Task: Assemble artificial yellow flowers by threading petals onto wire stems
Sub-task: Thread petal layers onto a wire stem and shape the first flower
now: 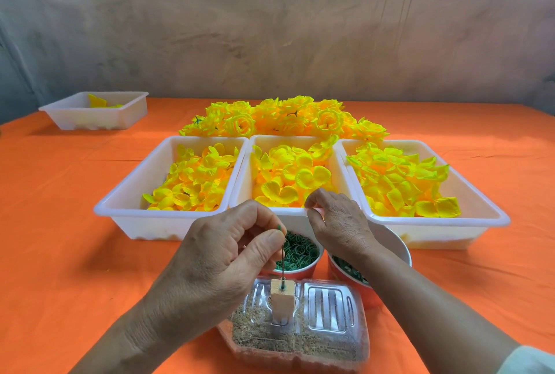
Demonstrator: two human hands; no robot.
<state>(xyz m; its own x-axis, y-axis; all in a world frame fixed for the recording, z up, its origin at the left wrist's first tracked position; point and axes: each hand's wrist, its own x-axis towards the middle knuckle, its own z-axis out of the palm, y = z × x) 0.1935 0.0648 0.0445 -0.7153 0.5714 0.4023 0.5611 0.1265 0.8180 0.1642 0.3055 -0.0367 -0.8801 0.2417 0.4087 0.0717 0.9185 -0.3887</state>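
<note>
A thin green wire stem (283, 256) stands upright in a small wooden block (282, 298), which sits in a clear plastic box of sand (330, 340). My left hand (219, 256) pinches the stem near its top between thumb and forefinger. My right hand (336, 220) hovers by the front rim of the middle white tray (243, 172), fingers curled, with nothing visible in it. Three white trays hold loose yellow petals: left petals (192, 181), middle petals (291, 175), right petals (402, 181). Finished yellow flowers (282, 117) lie heaped behind the trays.
An orange cup of small green rings (300, 250) stands behind the block, and a second orange cup (387, 244) sits under my right forearm. A fourth white tray (72, 115) with a few petals stands far left on the orange cloth (60, 223).
</note>
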